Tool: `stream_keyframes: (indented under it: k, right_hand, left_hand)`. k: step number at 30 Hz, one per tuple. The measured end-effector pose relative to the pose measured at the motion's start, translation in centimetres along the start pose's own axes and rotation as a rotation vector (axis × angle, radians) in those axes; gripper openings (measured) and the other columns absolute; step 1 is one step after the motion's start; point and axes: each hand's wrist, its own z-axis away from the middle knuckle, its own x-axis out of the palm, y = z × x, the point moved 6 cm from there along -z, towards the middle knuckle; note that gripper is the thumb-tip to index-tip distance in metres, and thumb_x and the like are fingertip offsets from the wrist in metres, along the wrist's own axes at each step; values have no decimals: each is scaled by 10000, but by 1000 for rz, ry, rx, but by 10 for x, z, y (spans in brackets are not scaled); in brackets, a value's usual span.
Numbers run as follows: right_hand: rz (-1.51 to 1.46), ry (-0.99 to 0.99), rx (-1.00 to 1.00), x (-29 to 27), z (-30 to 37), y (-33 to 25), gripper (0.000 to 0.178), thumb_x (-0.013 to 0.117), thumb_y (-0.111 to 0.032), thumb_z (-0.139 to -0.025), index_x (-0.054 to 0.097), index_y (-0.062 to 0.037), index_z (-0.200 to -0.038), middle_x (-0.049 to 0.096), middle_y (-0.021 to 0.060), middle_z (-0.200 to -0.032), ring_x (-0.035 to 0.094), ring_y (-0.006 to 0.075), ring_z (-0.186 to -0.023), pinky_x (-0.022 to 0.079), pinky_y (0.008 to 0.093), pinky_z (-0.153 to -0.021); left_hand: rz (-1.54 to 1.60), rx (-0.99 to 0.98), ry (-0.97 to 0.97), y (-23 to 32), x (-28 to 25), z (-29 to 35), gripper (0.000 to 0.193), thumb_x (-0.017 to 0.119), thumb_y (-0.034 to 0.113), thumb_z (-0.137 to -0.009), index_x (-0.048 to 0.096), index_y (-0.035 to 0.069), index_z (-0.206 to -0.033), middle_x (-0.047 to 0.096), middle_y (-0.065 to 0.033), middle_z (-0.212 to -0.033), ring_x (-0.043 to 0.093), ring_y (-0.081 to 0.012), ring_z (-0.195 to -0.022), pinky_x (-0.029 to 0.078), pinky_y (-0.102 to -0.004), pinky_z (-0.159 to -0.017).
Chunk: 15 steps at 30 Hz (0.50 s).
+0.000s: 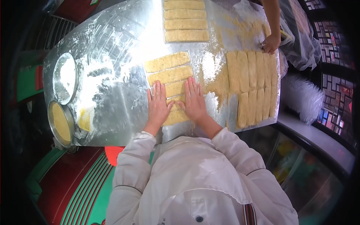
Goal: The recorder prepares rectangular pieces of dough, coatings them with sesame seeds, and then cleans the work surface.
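Note:
My left hand (159,105) lies flat on pale yellow dough strips (167,62), its fingers stretched forward. Opposite it, my right hand (194,104) rests flat near the right ends of the same strips, fingers out and thumb turned inward. Both hands press from above and grip nothing. The strips lie crosswise, one behind another, in what looks like a shallow clear tray, and my hands cover part of the middle ones. Beyond it is a second tray of ridged strips (186,24). To the right, long crumb-coated dough pieces (249,71) lie side by side in two rows.
Another person's hand (271,44) reaches in at the far right, by the coated pieces. On the left stand a bowl of white flour (66,77) and a bowl of yellow crumbs (61,123), near a yellow scraper-like piece (84,119). Flour and crumbs dust the metal table (127,129).

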Motion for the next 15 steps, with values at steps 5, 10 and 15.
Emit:
stream_keyframes:
  k: [5,10,15]
  right_hand:
    - [-38,58,-29,-1,1,1,870,638,-351,-835,196,110,-1427,183,280,-1511,142,381,-1432,123,516,-1156]
    - [-19,-17,45,-4,-6,8,861,637,-339,-837,195,91,-1438,185,240,-1527,133,351,-1442,113,505,-1160]
    - [-20,48,-123,-16,-44,-1,850,605,-368,-854,193,80,-1446,179,236,-1533,128,343,-1445,109,501,-1160]
  left_hand:
    - [-17,8,-5,0,-1,0,854,703,320,-792,278,-67,-1424,207,-244,-1523,183,-365,-1426,110,-523,-1150]
    - [19,-8,-37,0,0,-1,857,697,309,-794,262,-71,-1428,193,-251,-1524,163,-370,-1431,93,-526,-1151]
    - [28,-1,-47,1,-1,-7,863,687,303,-799,242,-77,-1433,179,-262,-1525,147,-379,-1433,78,-534,-1150]
